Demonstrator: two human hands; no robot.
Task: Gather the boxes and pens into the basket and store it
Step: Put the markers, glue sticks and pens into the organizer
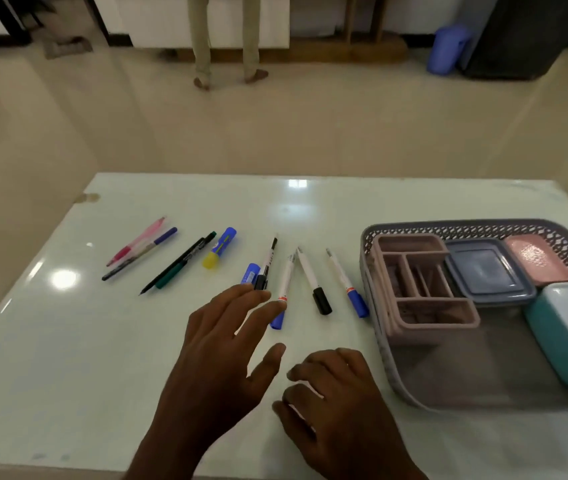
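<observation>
Pale glossy desk (68,358): boxes (488,271) sit in the grey basket (449,228); pens (307,268) lie loose outside. Over them the left hand (220,344) spreads its fingers (265,311); the right hand (341,403) is loosely curled, empty.

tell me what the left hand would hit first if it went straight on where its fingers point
Probably the white pen with the blue cap, which lies right at the left hand's fingertips. The black-capped pen beside it is nearly as close. Whether the hand hovers above them is unclear.
</observation>
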